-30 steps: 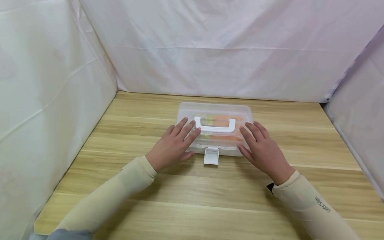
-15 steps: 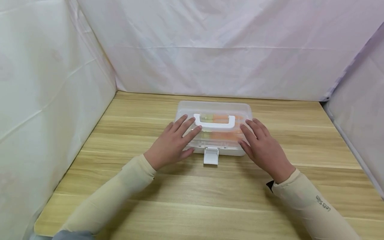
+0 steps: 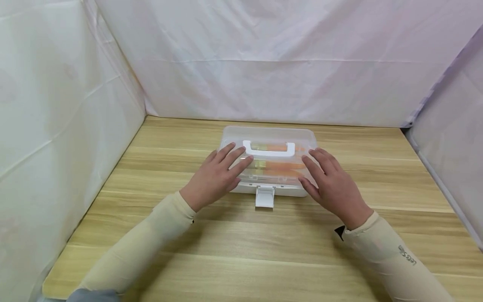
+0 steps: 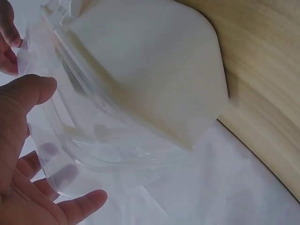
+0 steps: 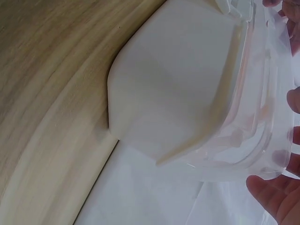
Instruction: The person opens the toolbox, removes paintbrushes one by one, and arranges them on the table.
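Note:
A box with a clear lid (image 3: 266, 132) and a white base (image 3: 290, 191) sits on the table, a white handle (image 3: 268, 153) on its top. Its front latch (image 3: 265, 197) hangs undone. The lid's front edge stands slightly above the base. My left hand (image 3: 213, 176) holds the lid's left front part, thumb (image 4: 40, 89) at the front edge and fingers spread over the top. On the right front part, my right hand (image 3: 336, 184) holds it likewise. Long orange pieces (image 3: 281, 167) with yellow-green ends show blurred through the lid; their kind is unclear.
The wooden table (image 3: 245, 247) has rounded corners. White cloth walls (image 3: 264, 63) stand at its back, left and right, the back one close behind the box.
The lid's front edge and its handle have risen a little away from the base. Both hands have moved up slightly with it; the base has stayed put.

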The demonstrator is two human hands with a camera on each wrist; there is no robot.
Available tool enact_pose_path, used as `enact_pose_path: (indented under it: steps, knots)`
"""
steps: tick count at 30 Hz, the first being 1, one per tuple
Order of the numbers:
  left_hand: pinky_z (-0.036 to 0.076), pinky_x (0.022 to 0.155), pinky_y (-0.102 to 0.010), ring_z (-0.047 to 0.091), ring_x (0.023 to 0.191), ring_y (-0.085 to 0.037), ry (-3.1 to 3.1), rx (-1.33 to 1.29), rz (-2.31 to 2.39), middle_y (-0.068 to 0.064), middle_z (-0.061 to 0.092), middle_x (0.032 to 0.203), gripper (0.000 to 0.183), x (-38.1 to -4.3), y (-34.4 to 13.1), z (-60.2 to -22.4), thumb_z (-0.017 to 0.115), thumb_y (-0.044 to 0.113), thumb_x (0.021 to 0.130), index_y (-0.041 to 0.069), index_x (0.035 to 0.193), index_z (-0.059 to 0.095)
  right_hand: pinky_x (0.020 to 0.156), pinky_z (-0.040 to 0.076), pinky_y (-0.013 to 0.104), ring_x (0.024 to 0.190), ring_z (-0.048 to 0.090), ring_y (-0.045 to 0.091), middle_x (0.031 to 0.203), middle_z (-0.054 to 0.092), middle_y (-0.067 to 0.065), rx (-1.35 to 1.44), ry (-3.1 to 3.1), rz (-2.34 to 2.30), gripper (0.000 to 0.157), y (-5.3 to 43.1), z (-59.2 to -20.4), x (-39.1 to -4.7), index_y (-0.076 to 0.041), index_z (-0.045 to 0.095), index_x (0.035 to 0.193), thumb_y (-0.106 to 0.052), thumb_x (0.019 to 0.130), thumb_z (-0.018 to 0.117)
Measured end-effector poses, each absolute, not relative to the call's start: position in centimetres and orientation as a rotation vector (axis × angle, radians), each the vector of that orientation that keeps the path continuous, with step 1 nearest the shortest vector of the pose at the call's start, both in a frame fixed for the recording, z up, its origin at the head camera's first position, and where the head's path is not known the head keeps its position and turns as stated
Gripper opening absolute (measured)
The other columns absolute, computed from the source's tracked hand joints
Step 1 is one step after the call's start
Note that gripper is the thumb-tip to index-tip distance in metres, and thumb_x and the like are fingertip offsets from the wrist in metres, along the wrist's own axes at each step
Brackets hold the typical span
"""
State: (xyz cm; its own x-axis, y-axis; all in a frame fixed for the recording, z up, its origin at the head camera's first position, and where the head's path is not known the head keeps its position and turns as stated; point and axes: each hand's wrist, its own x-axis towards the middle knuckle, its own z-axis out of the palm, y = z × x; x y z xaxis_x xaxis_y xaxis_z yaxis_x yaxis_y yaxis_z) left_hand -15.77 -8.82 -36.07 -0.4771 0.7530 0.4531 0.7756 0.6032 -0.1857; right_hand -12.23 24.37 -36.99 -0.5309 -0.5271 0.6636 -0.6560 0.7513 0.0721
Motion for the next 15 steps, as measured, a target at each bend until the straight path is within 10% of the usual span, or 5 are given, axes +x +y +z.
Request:
enact_pose_path:
  steps: [9, 15]
  knots:
    - [0.047, 0.094, -0.054, 0.043, 0.134, -0.038, -2.282, -1.205, -0.090, -0.014, 0.050, 0.143, 0.058, -16.2, -8.9, -35.1, 0.074, 0.020, 0.087, 0.012, 0.141, 0.052, 0.091, 0.047, 0.058, 0.119, 0.052, 0.048, 0.127, 0.056, 0.030, 0.914, -2.150, 0.232, 0.048, 24.5, -36.9, -12.8, 0.007, 0.057, 0.126, -0.033, 0.101, 0.051]
    - [0.046, 0.096, -0.056, 0.044, 0.133, -0.039, -2.264, -1.202, -0.127, -0.016, 0.051, 0.142, 0.051, -16.5, -8.8, -34.3, 0.074, 0.016, 0.087, 0.011, 0.135, 0.057, 0.089, 0.045, 0.061, 0.124, 0.048, 0.049, 0.132, 0.052, 0.030, 0.889, -2.166, 0.193, 0.062, 24.5, -36.6, -12.9, 0.004, 0.055, 0.129, -0.007, 0.074, 0.082]
